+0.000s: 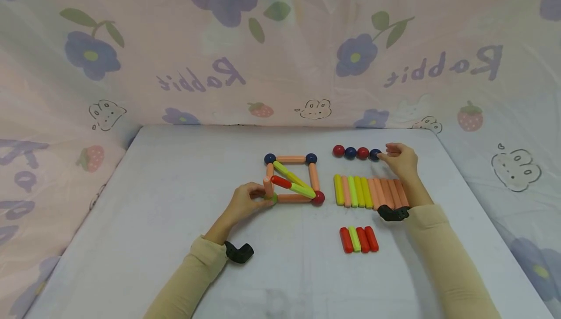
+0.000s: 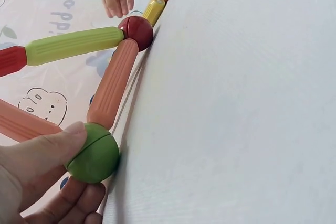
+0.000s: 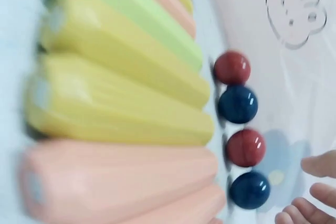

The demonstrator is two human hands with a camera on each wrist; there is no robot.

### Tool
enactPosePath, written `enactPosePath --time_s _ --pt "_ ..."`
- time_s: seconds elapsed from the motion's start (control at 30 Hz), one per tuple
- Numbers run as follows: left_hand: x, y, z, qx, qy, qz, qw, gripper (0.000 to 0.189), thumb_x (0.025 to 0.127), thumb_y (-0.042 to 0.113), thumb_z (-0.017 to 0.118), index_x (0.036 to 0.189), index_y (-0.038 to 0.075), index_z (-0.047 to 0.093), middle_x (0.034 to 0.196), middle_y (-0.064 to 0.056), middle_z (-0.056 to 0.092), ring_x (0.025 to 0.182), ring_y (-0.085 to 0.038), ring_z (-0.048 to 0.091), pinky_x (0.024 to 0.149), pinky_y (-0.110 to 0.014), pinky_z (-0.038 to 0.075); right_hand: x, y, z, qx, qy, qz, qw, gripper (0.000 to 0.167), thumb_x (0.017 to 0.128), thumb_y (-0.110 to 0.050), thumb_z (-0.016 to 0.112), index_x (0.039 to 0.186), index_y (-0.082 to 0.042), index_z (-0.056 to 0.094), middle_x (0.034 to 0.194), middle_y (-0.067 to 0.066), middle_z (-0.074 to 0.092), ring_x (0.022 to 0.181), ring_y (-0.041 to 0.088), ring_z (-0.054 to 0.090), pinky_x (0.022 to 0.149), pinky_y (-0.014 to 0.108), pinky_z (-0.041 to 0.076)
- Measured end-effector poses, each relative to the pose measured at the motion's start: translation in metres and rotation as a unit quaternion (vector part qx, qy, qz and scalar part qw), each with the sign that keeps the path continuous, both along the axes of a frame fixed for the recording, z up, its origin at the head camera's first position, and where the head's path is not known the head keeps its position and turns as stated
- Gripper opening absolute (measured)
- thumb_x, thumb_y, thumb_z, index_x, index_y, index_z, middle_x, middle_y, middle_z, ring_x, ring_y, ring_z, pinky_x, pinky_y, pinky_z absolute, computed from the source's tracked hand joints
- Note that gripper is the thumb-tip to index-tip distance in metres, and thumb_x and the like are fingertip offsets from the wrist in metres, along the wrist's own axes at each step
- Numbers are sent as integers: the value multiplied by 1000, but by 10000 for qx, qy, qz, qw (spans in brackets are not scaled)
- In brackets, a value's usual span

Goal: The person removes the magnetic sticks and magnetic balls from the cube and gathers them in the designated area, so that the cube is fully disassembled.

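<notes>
My left hand point(image 1: 246, 201) pinches a green ball point(image 2: 97, 156), the near-left corner of a square frame of orange rods point(image 1: 293, 198) and balls. Dark blue balls point(image 1: 311, 158) form the far corners and a red ball point(image 1: 319, 197) the near-right one. An orange rod point(image 1: 268, 187) rises from the green ball. From the red ball, a lime-and-red rod point(image 1: 281, 181) slants up leftward; a yellowish rod point(image 1: 298, 179) crosses the frame behind it. My right hand point(image 1: 402, 162) is beside the end blue ball point(image 3: 250, 190) of a row, fingers apart from it in the right wrist view.
The row of red and blue balls point(image 1: 363, 153) lies at the back right. Nearer is a line of yellow, lime and orange rods point(image 1: 360, 191). Several short red and lime rods point(image 1: 346, 240) lie closer to the front. A patterned cloth point(image 1: 280, 65) hangs behind the white table point(image 1: 175, 178).
</notes>
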State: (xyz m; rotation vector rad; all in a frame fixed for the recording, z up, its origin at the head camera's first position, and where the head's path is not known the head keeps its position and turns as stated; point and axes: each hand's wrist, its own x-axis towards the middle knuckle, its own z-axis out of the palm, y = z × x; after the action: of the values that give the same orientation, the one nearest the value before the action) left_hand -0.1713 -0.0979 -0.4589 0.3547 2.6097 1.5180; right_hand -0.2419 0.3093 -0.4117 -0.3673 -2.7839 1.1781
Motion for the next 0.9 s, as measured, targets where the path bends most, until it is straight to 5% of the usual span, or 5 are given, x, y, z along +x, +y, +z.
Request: enactPosePath --time_s 0.13,0.33,0.53,0.7,0.9 --pt "0 -1 1 -48 6 10 10000 32 77 8 80 106 -2 70 105 -19 71 101 -30 68 92 -40 56 21 -16 5 -28 546 282 9981 45 93 -21 63 129 5 54 124 28 61 96 13 64 70 1 38" --pt "0 -1 2 -64 61 -22 10000 32 77 9 80 105 -2 70 105 -19 71 99 -30 68 91 -40 57 49 -51 5 -585 1047 1198 9855 37 92 -14 65 121 8 58 118 29 63 81 -22 46 74 -6 40" --pt "0 -1 3 -70 77 -52 9999 31 76 9 80 104 -2 70 103 -19 71 98 -29 68 90 -40 57 69 -89 8 -796 884 1832 9759 33 91 -14 66 119 2 62 114 25 67 87 -13 55 80 3 49" --pt "0 0 5 -93 -45 -20 9999 30 76 9 81 103 -1 71 102 -17 72 97 -28 68 90 -40 57 81 -122 10 -1001 842 2293 9645 34 89 -13 69 119 2 62 113 21 68 100 20 66 89 29 58" --pt "-1 0 4 -94 -78 -2 9999 30 76 9 81 102 -1 71 102 -17 72 97 -28 68 90 -39 57 90 -160 7 -788 1778 2976 9347 31 83 -5 73 112 3 64 108 20 70 98 30 66 86 44 59"
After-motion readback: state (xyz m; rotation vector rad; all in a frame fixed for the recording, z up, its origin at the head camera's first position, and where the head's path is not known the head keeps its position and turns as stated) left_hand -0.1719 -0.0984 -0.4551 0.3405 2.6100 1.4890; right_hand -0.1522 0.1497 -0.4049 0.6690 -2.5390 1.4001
